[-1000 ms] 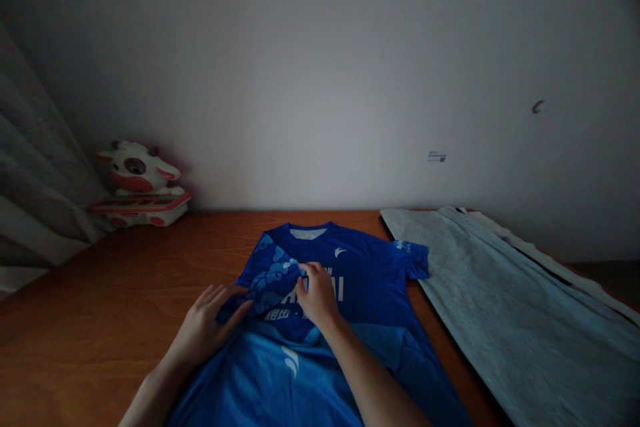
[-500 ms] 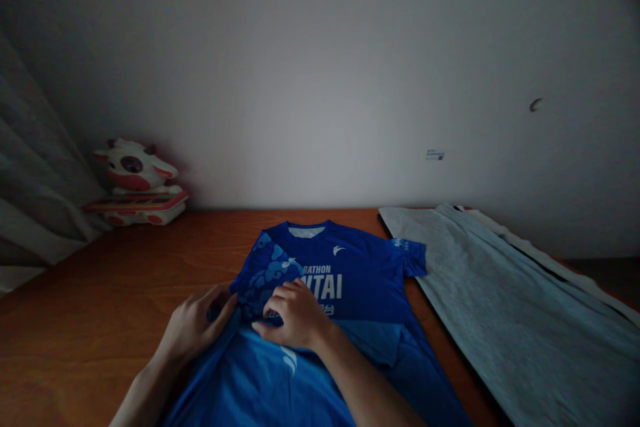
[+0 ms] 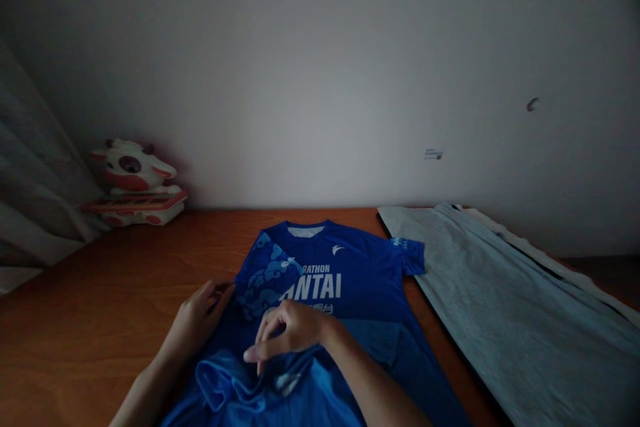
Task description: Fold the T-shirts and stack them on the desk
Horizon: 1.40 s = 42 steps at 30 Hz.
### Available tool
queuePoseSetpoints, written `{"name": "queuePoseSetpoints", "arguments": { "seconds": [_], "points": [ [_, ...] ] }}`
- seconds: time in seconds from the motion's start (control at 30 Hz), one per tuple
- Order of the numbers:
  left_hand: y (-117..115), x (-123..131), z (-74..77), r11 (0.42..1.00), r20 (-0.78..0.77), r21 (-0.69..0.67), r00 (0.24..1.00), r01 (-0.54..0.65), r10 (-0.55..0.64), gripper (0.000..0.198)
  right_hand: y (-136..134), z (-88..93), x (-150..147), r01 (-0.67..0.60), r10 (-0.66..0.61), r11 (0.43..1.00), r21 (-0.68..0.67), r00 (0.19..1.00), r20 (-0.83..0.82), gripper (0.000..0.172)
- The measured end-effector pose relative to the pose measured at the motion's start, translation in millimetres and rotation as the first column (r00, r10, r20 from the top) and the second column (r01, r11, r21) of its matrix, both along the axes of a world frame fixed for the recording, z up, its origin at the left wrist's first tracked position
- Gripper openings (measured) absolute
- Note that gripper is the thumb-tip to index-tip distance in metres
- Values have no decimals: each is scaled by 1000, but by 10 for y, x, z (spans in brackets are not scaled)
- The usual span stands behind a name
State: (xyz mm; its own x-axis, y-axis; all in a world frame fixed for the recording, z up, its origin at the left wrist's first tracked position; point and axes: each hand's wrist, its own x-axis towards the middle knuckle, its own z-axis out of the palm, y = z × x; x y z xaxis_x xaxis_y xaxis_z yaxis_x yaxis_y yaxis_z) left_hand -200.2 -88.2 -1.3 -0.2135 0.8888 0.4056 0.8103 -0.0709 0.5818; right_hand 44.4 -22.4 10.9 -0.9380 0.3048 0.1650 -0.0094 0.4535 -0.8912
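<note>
Blue printed shirt (image 3: 370, 280) lying on a wooden counter (image 3: 120, 287), collar (image 3: 306, 231) near the far edge. Left hand (image 3: 200, 313) curls at its side; right hand (image 3: 287, 332) curls over bunched fabric (whether either pinches, I cannot tell).

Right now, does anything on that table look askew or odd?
Nothing looks spilled or damaged. The one untidy spot is the lighter blue cloth, bunched up by the right hand, toward the camera. It looks odd because the upper part of the dark blue shirt lies fairly flat.
</note>
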Motion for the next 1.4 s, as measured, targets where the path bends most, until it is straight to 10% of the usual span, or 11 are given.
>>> {"name": "queuePoseSetpoints", "arguments": {
  "seconds": [0.2, 0.6, 1.0, 1.2, 1.4],
  "points": [
    [31, -144, -184, 996, -366, -84, 930, 18, -48, 36, -93, -78, -157, 529, -488, 809, 258, 848, -209, 13],
    [34, -91, -196, 996, -329, -85, 944, -6, -22, 49, 72, -365, -151, 721, -788, 460, 519, 600, -135, 34],
    [524, 92, 50, 990, -289, -58, 947, 126, -137, 38, 104, -370, -152, 705, -778, 457, 543, 613, -141, 25],
    [1149, 222, -241, 986, -384, -129, 912, 103, -145, 48, 87, -374, -144, 673, -781, 472, 569, 619, -85, 26],
    [1141, 230, -570, 993, -404, -101, 909, 64, -100, 45, 77, -330, -129, 688, -791, 471, 552, 607, -83, 25]
  ]
}}
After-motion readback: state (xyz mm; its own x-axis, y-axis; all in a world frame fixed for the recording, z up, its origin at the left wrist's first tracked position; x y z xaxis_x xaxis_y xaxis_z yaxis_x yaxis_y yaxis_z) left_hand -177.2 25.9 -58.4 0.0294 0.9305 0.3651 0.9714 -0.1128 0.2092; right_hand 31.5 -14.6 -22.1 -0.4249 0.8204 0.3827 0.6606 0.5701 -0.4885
